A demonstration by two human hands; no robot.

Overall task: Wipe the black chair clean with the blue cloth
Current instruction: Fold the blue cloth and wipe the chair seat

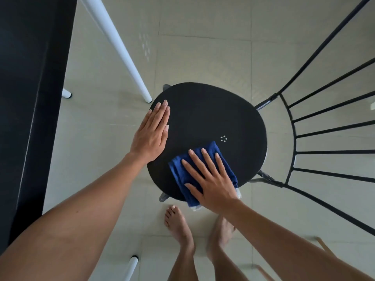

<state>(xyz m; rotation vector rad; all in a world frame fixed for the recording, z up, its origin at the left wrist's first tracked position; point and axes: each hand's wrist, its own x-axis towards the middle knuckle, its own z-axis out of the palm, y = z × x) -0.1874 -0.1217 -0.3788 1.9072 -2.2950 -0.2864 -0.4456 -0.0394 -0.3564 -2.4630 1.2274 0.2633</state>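
Observation:
The black chair has a round seat point(207, 116) and a back of thin black metal rods point(293, 138) fanning out to the right. A folded blue cloth point(178, 169) lies on the seat's near edge, its white hem hanging over the rim. My right hand point(213, 183) presses flat on the cloth with the fingers spread. At the seat's left edge my left hand point(151, 134) lies flat, fingers together, holding nothing. A small ring of white dots point(223, 138) marks the seat just beyond the cloth.
A black tabletop point(30, 98) fills the left side, and its white legs point(121, 51) stand close to the chair's left. My bare feet point(178, 224) stand on the pale tiled floor just in front of the seat. Another white leg point(132, 264) is at the bottom.

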